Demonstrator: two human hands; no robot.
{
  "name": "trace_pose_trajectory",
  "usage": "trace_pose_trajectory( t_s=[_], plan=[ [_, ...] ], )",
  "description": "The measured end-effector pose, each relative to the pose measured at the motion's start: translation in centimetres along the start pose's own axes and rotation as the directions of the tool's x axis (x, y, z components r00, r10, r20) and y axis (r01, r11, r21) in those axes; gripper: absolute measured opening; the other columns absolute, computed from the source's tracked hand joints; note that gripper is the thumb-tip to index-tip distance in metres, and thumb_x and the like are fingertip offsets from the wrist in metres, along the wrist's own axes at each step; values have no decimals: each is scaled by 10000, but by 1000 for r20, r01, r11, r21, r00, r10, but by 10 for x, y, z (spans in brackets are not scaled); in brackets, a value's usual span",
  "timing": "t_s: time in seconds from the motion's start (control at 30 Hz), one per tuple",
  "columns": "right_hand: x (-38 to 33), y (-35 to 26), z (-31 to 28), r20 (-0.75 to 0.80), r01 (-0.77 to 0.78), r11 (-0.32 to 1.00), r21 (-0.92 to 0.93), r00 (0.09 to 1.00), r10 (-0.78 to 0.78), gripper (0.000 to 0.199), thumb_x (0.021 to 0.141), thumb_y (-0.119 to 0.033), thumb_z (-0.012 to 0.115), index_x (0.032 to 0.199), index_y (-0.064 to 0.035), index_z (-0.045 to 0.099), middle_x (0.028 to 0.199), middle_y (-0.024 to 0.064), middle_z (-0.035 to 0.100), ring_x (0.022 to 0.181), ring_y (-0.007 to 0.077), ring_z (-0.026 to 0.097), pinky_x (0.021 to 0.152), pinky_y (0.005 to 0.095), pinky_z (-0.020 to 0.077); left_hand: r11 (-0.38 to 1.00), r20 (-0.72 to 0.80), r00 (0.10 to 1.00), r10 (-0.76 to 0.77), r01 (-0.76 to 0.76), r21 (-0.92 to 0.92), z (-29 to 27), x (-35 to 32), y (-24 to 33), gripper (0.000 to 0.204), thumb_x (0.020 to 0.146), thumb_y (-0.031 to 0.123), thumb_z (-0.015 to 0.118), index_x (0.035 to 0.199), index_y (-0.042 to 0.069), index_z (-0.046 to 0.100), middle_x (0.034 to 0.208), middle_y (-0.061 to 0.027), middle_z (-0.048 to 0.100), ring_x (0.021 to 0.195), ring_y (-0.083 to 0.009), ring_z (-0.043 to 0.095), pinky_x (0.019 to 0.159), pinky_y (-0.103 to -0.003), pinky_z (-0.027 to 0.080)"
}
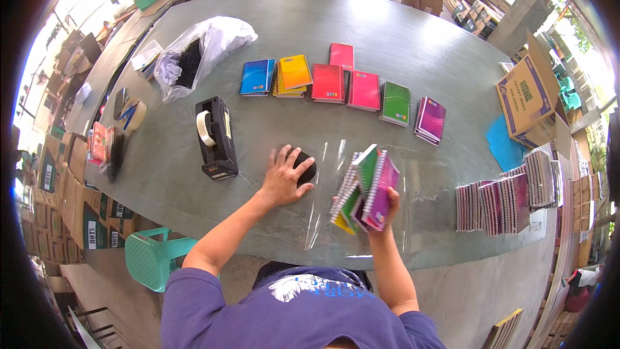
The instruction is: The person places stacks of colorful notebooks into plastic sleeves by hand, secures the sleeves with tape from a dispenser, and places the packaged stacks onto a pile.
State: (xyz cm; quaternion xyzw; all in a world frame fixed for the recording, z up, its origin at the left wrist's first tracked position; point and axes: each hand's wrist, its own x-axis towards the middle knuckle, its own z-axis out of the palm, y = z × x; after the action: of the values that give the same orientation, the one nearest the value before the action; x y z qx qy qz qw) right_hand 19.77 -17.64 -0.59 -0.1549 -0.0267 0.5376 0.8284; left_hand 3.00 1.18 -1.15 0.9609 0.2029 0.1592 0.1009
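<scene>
The right hand (pixel 390 205) is closed around a stack of notebooks (pixel 363 189). It holds them up on end, tilted, over a clear sheet (pixel 329 155) that lies flat on the table (pixel 387 39). The stack has spiral edges and green, pink and yellow covers.

The left hand (pixel 283 178) lies flat with its fingers spread. It presses on a black lump (pixel 306 167) that sits at the left edge of the clear sheet. It is not gripping the lump, just resting on top.

Just left of that hand stands a black tape holder (pixel 217 137) with a roll of tape in it.

Farther up the table is a row of notebooks (pixel 342 84) laid out by colour: blue, orange, red, pink, green and purple. They are well apart from both hands.

At the right side more notebooks (pixel 500 200) stand packed together near the table edge. Behind them is a box (pixel 526 97) and a blue sheet (pixel 502 145).

At the far left lies a plastic bag (pixel 200 48).
</scene>
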Motion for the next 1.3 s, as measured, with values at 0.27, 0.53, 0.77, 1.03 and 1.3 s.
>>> trace_pose_trajectory(
  t_s=[0.27, 0.53, 0.77, 1.03, 1.3],
  plan=[
    [-11, 9, -29, -225, -114, 980, -162, 971, 75, 512, 735, -280, 592, 1145, 13, 497, 995, 155, 611, 871, 277, 627, 768, 401, 535, 959, 0, 969, -248, 245, 144, -40, 6, -48, 554, 684, 269, 720, 1207, 214, 548, 1325, -103, 423, 1288, -318, 282, 1000, -561, 246],
    [-20, -13, -39, -231, 135, 976, -170, 958, -173, 528, 747, -303, 599, 1165, 0, 485, 1005, 141, 604, 872, 271, 626, 770, 400, 537, 991, 26, 994, 103, -100, -88, 22, -55, 15, 492, 853, 435, 533, 1229, 118, 525, 1363, -146, 408, 1296, -321, 337, 1089, -490, 167],
    [-18, -44, -29, -284, 160, 957, -241, 931, -228, 454, 766, -294, 577, 1101, 7, 517, 930, 138, 627, 788, 264, 646, 697, 391, 561, 973, 17, 973, 229, -229, -26, 13, -38, -17, 416, 859, 334, 559, 1194, 88, 541, 1343, -142, 424, 1294, -320, 332, 1093, -467, 206],
    [-11, -12, 35, -333, -525, 837, -153, 825, 457, 480, 798, -305, 568, 1142, 24, 504, 998, 173, 629, 852, 270, 643, 791, 387, 532, 839, -155, 870, 468, -493, -231, -74, 2, 55, 702, 672, 74, 688, 1310, 149, 404, 1342, -120, 428, 1301, -319, 320, 1092, -457, 225],
    [28, 34, 34, -184, -143, 602, -786, 983, -6, 580, 859, -390, 551, 1309, -58, 399, 1239, 107, 488, 1034, 195, 544, 919, 324, 436, 549, -104, 992, -75, -46, -834, -73, -41, 25, 590, 551, 98, 818, 1048, 84, 501, 1085, -102, 571, 987, -263, 570, 848, -356, 467]
  ],
)
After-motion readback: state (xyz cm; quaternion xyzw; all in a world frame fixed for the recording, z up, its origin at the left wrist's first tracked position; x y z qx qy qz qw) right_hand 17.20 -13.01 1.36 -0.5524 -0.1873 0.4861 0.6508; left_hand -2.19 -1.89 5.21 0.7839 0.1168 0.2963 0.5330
